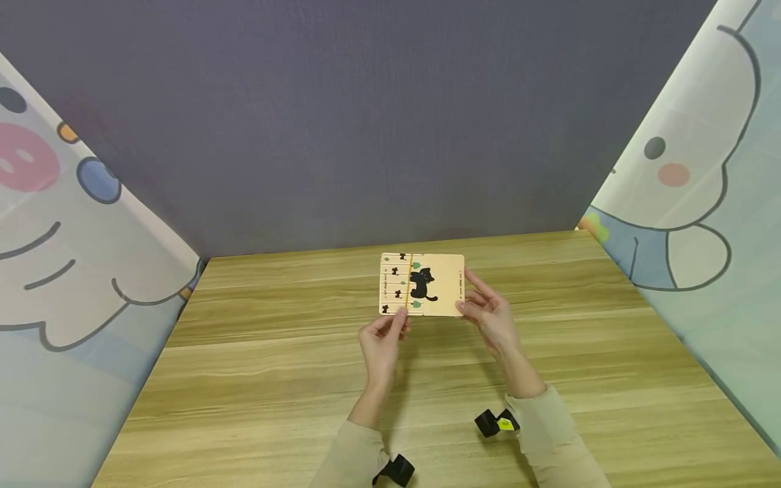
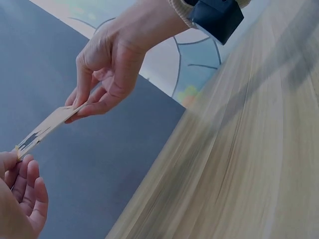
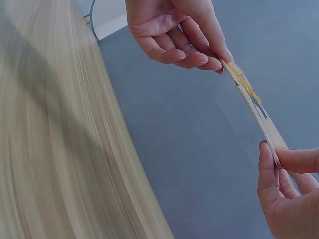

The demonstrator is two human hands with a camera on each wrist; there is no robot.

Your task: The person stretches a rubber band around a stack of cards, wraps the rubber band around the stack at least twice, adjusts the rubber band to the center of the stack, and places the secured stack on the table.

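Both hands hold up a thin, flat cream pad with a black cat print (image 1: 448, 278), raised over the table. Its left part carries lines and small cats, and a narrow yellow band (image 3: 244, 84) crosses it. Layered edges show from the side in the right wrist view. My left hand (image 1: 381, 346) pinches the lower edge by the band, thumb on the front and fingers behind. At the other end, my right hand (image 1: 495, 322) pinches the right edge between thumb and fingers. In the left wrist view the pad (image 2: 47, 124) slants between the two hands.
Below the hands lies a wood-grain table (image 1: 256, 379). A dark grey panel (image 1: 390, 122) rises along its far edge. Cartoon-printed cloths hang on the left (image 1: 79, 271) and right (image 1: 683, 176). Black wrist devices (image 1: 399, 469) sit at both cuffs.
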